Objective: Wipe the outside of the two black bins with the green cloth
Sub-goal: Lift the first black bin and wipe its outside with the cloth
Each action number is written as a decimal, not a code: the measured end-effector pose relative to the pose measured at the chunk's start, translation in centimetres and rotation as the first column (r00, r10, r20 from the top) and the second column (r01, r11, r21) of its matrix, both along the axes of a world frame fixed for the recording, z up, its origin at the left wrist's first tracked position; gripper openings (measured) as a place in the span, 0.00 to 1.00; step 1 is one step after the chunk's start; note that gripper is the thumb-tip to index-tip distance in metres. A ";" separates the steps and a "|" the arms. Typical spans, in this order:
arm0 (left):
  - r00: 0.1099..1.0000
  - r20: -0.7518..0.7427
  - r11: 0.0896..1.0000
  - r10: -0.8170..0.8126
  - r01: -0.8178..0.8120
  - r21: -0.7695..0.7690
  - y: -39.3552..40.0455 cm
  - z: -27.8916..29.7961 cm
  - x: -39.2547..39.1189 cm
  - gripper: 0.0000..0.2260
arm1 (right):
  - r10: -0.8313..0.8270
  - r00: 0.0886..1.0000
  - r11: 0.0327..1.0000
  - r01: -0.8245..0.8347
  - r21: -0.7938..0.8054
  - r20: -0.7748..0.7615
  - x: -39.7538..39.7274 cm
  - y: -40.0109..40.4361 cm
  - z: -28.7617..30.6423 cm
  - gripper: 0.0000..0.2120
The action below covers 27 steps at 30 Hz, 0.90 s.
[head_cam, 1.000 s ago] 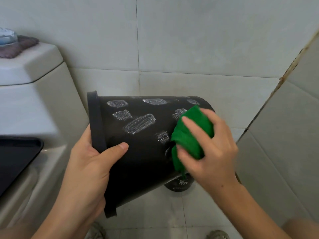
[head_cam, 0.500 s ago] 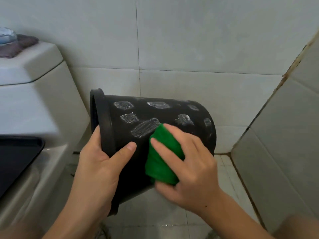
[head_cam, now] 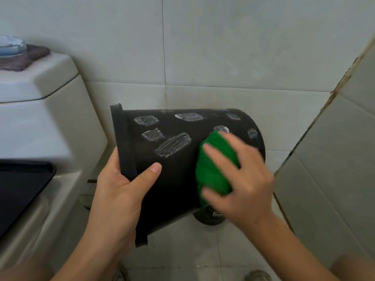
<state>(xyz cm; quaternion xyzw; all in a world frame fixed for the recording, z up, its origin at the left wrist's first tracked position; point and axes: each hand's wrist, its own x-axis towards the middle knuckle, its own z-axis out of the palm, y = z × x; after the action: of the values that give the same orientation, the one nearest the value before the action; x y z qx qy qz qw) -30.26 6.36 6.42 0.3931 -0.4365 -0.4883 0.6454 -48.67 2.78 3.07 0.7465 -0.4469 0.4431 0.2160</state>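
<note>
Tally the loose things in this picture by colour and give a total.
Black: 2, the bin and the tray
Green: 1, the cloth
Purple: 1, the folded cloth on the toilet tank
Total: 4

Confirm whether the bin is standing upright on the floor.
No: the black bin is lifted and tipped sideways, the left hand gripping its rim while the right hand presses the green cloth against it.

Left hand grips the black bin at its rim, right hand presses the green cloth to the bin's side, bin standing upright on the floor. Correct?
Not quite. The head view shows the black plastic bin lying tipped on its side, held up off the tiled floor, not standing upright. The rest holds: the left hand grips its rim, and the right hand presses the bunched green cloth to its side.
</note>
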 end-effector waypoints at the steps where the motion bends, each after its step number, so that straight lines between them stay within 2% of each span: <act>1: 1.000 0.019 1.000 -0.006 0.006 -0.001 0.0 0.1 -0.1 0.22 | -0.064 0.994 0.998 0.061 0.031 0.084 -0.5 -0.5 0.3 0.23; 3: 0.999 0.039 1.000 -0.012 0.013 -0.010 0.1 0.2 -0.3 0.23 | -0.108 0.981 0.992 0.097 0.076 0.159 -0.3 -0.6 0.2 0.23; 4: 1.000 0.031 1.000 -0.005 0.005 -0.011 0.0 0.1 -0.4 0.23 | -0.075 0.987 0.995 0.065 0.075 0.139 0.4 -0.1 -0.1 0.24; 8: 0.999 -0.038 1.000 0.013 -0.012 0.023 0.0 0.0 -0.7 0.18 | 0.159 0.981 0.986 -0.163 -0.025 -0.110 2.5 1.9 -1.2 0.20; 10: 0.999 -0.045 0.999 0.009 -0.007 0.044 0.1 0.3 -0.5 0.18 | 0.135 0.981 0.988 -0.144 -0.055 -0.143 1.0 1.1 -0.8 0.21; 11: 0.999 -0.039 0.998 0.015 -0.013 0.053 0.1 0.5 -0.2 0.18 | 0.066 0.992 0.995 -0.073 -0.062 -0.109 0.0 0.5 -0.7 0.22; 13: 0.999 -0.022 0.998 0.039 -0.037 0.058 0.2 0.7 0.3 0.17 | -0.112 0.992 0.994 0.112 0.004 0.062 -2.3 -1.0 0.0 0.24; 15: 0.999 -0.016 0.997 0.049 -0.048 0.055 0.3 0.8 0.5 0.15 | -0.253 0.936 0.965 0.226 0.134 0.244 -3.7 -2.1 0.5 0.25; 16: 0.999 -0.021 0.997 0.046 -0.045 0.059 0.4 0.9 0.5 0.15 | -0.286 0.915 0.954 0.246 0.169 0.285 -3.8 -2.4 0.5 0.24; 18: 0.999 -0.029 0.997 0.037 -0.034 0.076 0.5 1.0 0.3 0.16 | -0.258 0.930 0.963 0.227 0.143 0.261 -2.9 -1.9 0.1 0.23; 21: 0.999 -0.029 0.996 0.033 -0.031 0.082 0.5 1.1 0.3 0.17 | -0.079 0.995 0.997 0.079 0.009 0.062 -0.6 0.0 -0.6 0.21; 23: 0.999 -0.018 0.996 0.037 -0.035 0.083 0.5 1.2 0.5 0.18 | -0.018 0.999 0.999 0.017 -0.029 -0.044 -0.6 0.4 -0.5 0.19; 25: 0.999 -0.015 0.996 0.036 -0.034 0.083 0.5 1.3 0.9 0.18 | -0.090 0.995 0.996 0.091 -0.005 0.031 -1.9 -0.5 -0.2 0.20; 27: 0.999 -0.001 0.996 0.042 -0.042 0.081 0.5 1.2 1.1 0.16 | -0.231 0.945 0.970 0.204 0.134 0.231 -3.5 -1.7 0.3 0.24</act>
<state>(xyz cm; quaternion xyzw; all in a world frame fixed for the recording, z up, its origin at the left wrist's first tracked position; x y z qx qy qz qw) -29.15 6.88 7.61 0.4273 -0.4072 -0.4923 0.6398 -52.18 1.12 3.33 0.6429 -0.5731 0.4803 0.1661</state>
